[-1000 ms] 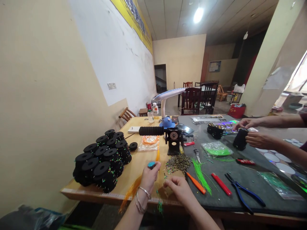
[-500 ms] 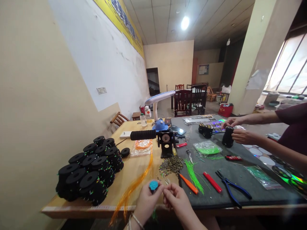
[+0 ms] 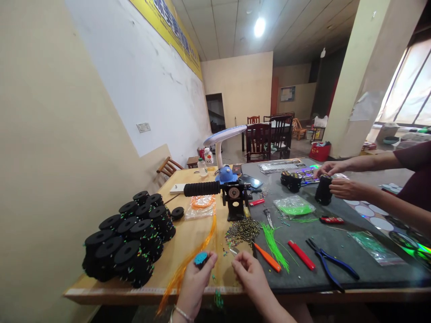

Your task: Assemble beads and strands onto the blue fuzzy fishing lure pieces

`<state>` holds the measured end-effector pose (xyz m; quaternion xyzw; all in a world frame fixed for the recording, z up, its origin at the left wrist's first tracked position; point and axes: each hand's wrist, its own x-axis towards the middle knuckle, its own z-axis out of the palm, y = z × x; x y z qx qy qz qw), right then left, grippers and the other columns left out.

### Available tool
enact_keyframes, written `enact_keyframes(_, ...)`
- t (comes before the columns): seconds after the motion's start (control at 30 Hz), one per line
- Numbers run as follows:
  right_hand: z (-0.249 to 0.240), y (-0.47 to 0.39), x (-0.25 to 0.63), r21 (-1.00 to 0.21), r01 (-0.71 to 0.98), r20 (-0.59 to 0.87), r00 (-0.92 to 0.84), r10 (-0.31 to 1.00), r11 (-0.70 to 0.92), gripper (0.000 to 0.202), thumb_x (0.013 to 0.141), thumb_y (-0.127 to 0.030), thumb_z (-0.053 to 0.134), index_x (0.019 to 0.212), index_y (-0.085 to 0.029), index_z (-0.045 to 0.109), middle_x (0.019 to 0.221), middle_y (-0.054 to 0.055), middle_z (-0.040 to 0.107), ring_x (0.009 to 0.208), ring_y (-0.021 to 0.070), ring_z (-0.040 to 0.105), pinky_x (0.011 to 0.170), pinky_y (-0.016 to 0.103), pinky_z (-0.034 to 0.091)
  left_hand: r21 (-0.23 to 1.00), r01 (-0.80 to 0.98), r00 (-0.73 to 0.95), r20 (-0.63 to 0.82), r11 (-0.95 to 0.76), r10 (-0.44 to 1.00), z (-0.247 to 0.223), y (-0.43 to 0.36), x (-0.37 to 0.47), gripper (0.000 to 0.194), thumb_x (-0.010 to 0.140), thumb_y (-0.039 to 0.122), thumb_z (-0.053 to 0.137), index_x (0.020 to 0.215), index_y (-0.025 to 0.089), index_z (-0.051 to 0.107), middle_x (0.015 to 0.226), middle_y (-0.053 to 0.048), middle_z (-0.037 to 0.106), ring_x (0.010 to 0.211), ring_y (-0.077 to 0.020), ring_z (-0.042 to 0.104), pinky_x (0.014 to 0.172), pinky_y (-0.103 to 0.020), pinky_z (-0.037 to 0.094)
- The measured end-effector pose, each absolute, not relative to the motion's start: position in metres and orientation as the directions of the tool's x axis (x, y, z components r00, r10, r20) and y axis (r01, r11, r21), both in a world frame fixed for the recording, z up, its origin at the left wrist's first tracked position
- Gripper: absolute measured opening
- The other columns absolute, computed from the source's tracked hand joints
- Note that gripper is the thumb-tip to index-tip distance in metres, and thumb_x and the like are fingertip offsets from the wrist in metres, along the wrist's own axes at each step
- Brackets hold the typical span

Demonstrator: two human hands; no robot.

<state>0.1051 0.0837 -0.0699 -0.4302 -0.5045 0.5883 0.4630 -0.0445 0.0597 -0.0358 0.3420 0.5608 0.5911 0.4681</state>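
My left hand (image 3: 198,285), near the table's front edge, grips a small dark round piece with a turquoise top (image 3: 201,258). A little to the right, my right hand (image 3: 251,276) is closed with thumb and forefinger together; whatever it pinches is too small to make out. Between the hands, low at the table edge, hangs a bunch of thin green loops with small beads (image 3: 218,298). Just beyond my right fingertips lies an orange-handled tool (image 3: 267,258). Behind it is a pile of small dark and brassy beads (image 3: 245,231).
Stacks of black foam spools (image 3: 126,242) stand at left. A black winding device (image 3: 235,197) rises mid-table before a lamp (image 3: 225,175). Orange strands (image 3: 198,255), green strands (image 3: 274,246), a red lighter-like stick (image 3: 301,255) and blue pliers (image 3: 332,264) lie about. A co-worker's hands (image 3: 332,179) handle black spools at right.
My hands have moved apart, the left going left with the turquoise-topped piece. The green beaded loops now show between them. The view has shifted slightly.
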Motion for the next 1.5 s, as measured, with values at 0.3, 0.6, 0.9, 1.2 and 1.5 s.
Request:
enact_keyframes(0.3,-0.069,0.064,0.109,-0.995,0.012,0.096,-0.244,0.965,0.102,0.021,0.076,-0.035,0.058,0.067,-0.019,0.048,0.055,-0.006,0.041,0.052,0.0095,0.038,0.051,0.022,0.030,0.971,-0.226,-0.231,-0.128,0.075,0.964,-0.047,0.051,-0.044,0.047,0.062,0.057,0.077,0.072,0.012,0.068,0.057,0.002,0.057,0.040,-0.0036,0.039,0.035,-0.015,0.031)
enact_keyframes(0.6,-0.072,0.063,0.115,-0.988,0.034,0.132,-0.301,0.945,0.149,0.014,0.077,-0.028,0.055,0.067,-0.019,0.048,0.053,-0.007,0.043,0.050,0.0093,0.038,0.050,0.022,0.029,0.977,-0.209,-0.241,-0.091,0.040,0.966,-0.040,0.048,-0.039,0.052,0.055,0.057,0.080,0.080,0.012,0.073,0.064,-0.001,0.062,0.041,-0.0069,0.047,0.035,-0.017,0.031)
enact_keyframes(0.9,-0.071,0.063,0.117,-0.987,0.039,0.136,-0.314,0.940,0.156,0.014,0.077,-0.028,0.054,0.068,-0.019,0.049,0.054,-0.006,0.044,0.051,0.0093,0.041,0.050,0.021,0.030,0.992,-0.114,-0.300,-0.095,0.063,0.949,-0.052,0.046,-0.043,0.048,0.057,0.055,0.080,0.072,0.011,0.070,0.054,0.005,0.049,0.047,-0.0072,0.041,0.043,-0.018,0.033)
enact_keyframes(1.2,-0.067,0.063,0.117,-0.984,0.028,0.159,-0.308,0.938,0.176,0.011,0.073,-0.022,0.054,0.065,-0.019,0.047,0.056,-0.006,0.044,0.054,0.0088,0.039,0.053,0.020,0.031,0.991,0.122,-0.204,0.072,-0.048,0.976,-0.026,0.071,-0.033,0.039,0.055,0.050,0.080,0.065,0.014,0.070,0.065,-0.006,0.069,0.068,-0.0223,0.062,0.067,-0.029,0.050)
enact_keyframes(1.5,-0.087,0.072,0.104,-0.977,0.067,0.178,-0.286,0.942,0.205,0.013,0.068,-0.023,0.060,0.062,-0.018,0.051,0.056,-0.005,0.046,0.053,0.0075,0.038,0.050,0.019,0.030,0.765,0.540,0.284,0.226,-0.350,0.932,0.007,0.132,0.046,0.010,0.073,0.023,0.062,0.069,0.017,0.070,0.069,-0.005,0.071,0.067,-0.0199,0.063,0.064,-0.027,0.047)
